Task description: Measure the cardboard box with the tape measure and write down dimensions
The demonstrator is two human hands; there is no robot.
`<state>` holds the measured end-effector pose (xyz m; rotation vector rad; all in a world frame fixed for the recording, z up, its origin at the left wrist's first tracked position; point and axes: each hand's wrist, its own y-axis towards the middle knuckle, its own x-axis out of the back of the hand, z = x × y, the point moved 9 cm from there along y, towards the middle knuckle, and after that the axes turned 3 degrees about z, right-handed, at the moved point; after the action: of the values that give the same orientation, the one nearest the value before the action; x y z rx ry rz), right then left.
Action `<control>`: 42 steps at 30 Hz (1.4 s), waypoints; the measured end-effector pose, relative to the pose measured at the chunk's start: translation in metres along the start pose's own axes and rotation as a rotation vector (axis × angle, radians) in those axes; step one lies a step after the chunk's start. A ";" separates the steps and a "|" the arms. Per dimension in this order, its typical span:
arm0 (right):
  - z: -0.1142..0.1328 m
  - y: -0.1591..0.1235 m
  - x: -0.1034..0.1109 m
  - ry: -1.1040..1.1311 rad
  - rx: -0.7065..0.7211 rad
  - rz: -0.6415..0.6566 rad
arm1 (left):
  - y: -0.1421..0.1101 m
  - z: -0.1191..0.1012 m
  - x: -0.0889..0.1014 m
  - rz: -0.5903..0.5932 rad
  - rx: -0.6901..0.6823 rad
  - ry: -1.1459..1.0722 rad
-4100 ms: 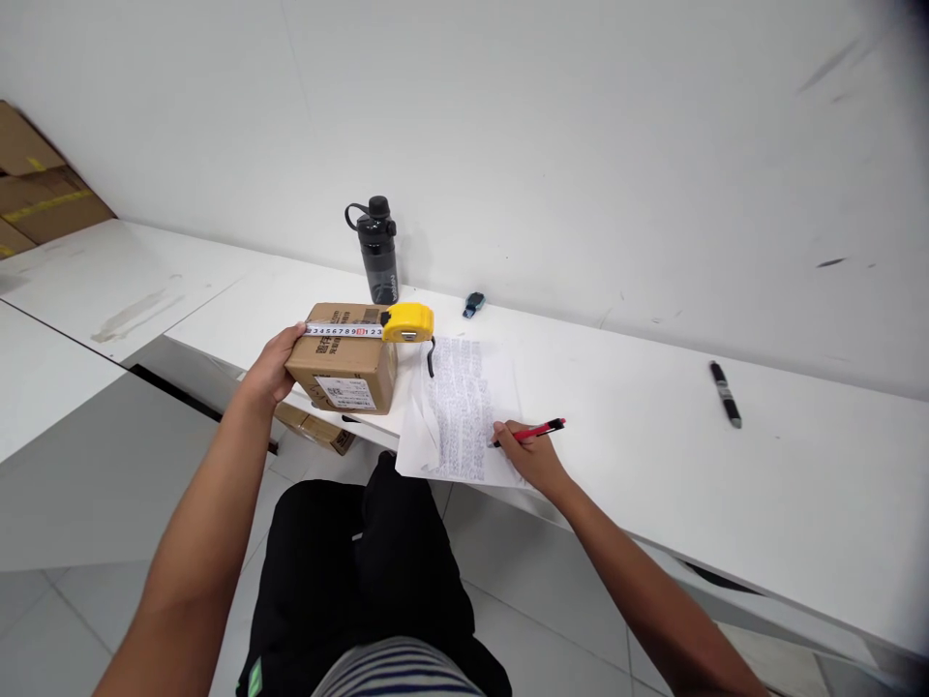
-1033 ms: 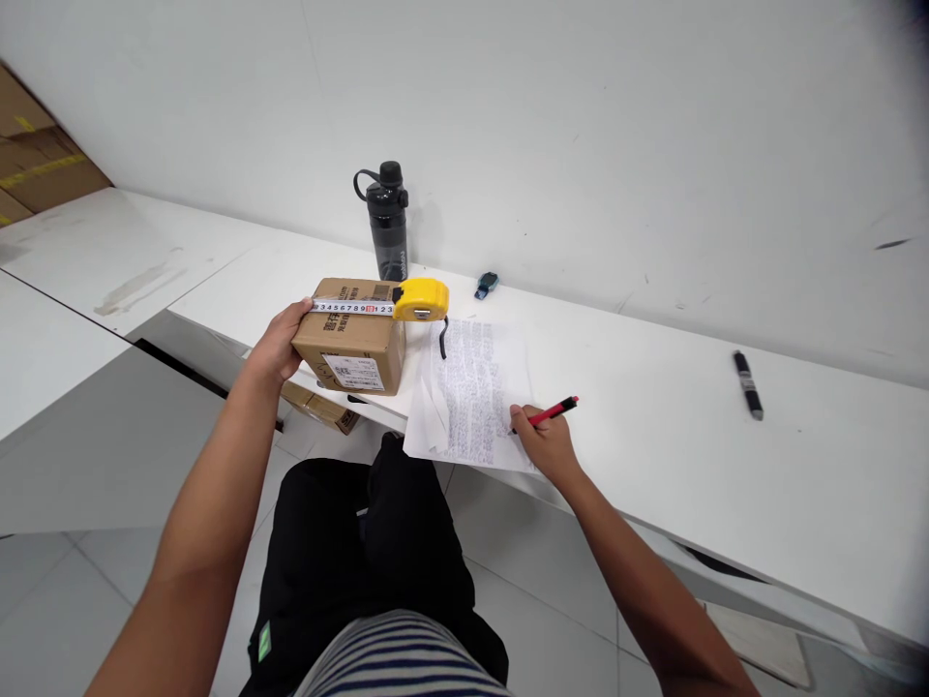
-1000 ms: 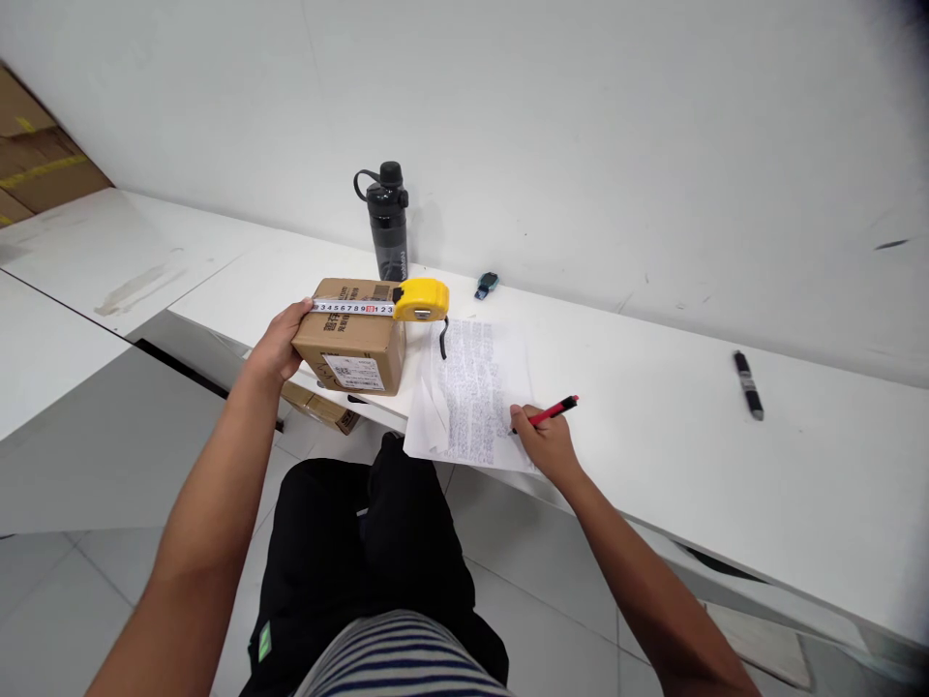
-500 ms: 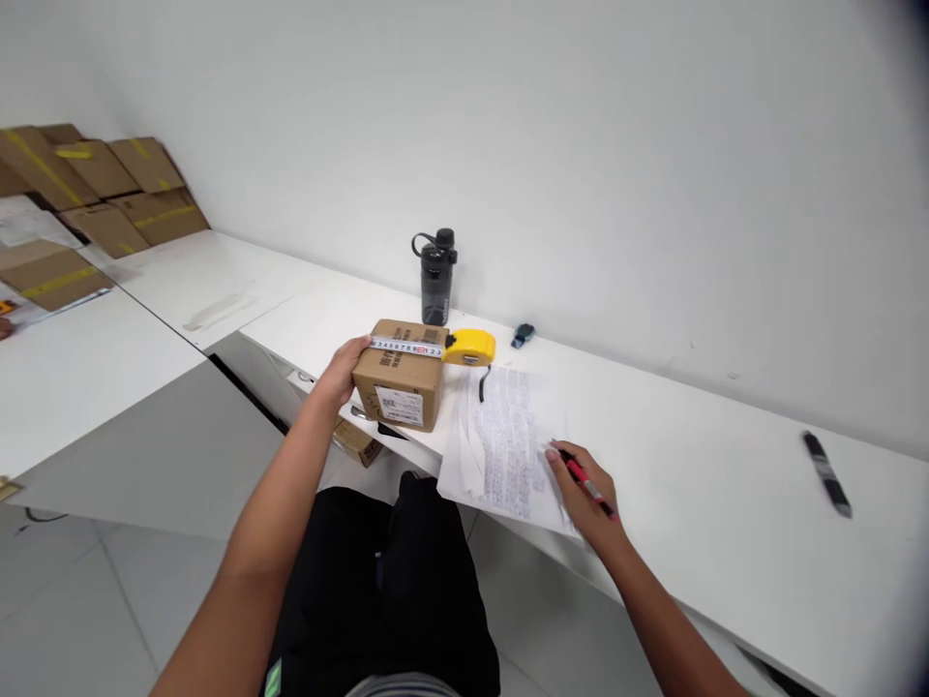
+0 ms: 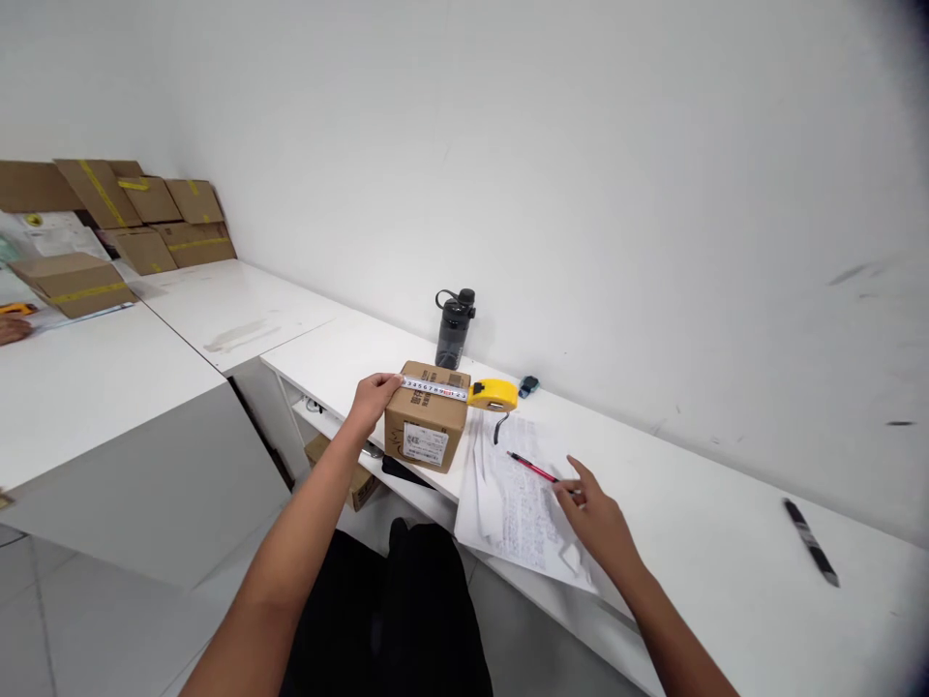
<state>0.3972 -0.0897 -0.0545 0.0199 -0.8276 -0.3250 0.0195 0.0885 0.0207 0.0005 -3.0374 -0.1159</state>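
My left hand [image 5: 377, 399] is closed at the left edge of a small cardboard box [image 5: 426, 440], pinning the end of a tape measure [image 5: 494, 393] there. The printed blade stretches across the box top, and its yellow case sits just past the right edge, a black strap hanging down. A white label faces me on the box. My right hand [image 5: 596, 518] hovers low over handwritten paper sheets [image 5: 524, 523], index finger stretched and apart from the thumb. A red and black pen [image 5: 532, 467] lies over the writing, its rear end between thumb and index finger; it looks loose there.
A dark bottle [image 5: 454, 329] stands behind the box, with a small dark blue object [image 5: 529, 385] to its right. A black marker-like item [image 5: 811, 542] lies far right. Taped cartons [image 5: 193, 244] are stacked at the left, near another person's hand [image 5: 14, 330]. Another box [image 5: 361, 487] sits under the desktop.
My right hand has loosened its writing grip, and the pen now points away toward the box. The left hand, box and tape keep their arrangement. The camera view has shifted.
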 end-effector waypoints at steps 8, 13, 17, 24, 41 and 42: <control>0.160 0.059 0.007 0.195 0.374 0.016 | 0.007 -0.011 0.009 -0.024 -0.061 0.256; 0.189 0.049 0.005 0.094 0.375 -0.070 | 0.017 -0.036 0.011 0.095 -0.039 0.269; 0.216 -0.024 -0.008 0.087 0.373 -0.294 | 0.029 -0.082 -0.007 0.251 -0.095 0.243; 0.257 -0.109 -0.042 0.373 0.403 -0.705 | 0.039 -0.113 -0.082 0.521 -0.278 0.439; 0.283 -0.061 -0.059 0.061 0.410 -0.591 | 0.047 -0.061 -0.093 0.524 -0.295 0.907; 0.281 -0.056 -0.060 0.054 0.390 -0.575 | 0.046 -0.060 -0.093 0.530 -0.308 0.902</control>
<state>0.1397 -0.0946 0.0852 0.6366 -0.8101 -0.6943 0.1179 0.1301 0.0746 -0.5908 -2.0137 -0.4043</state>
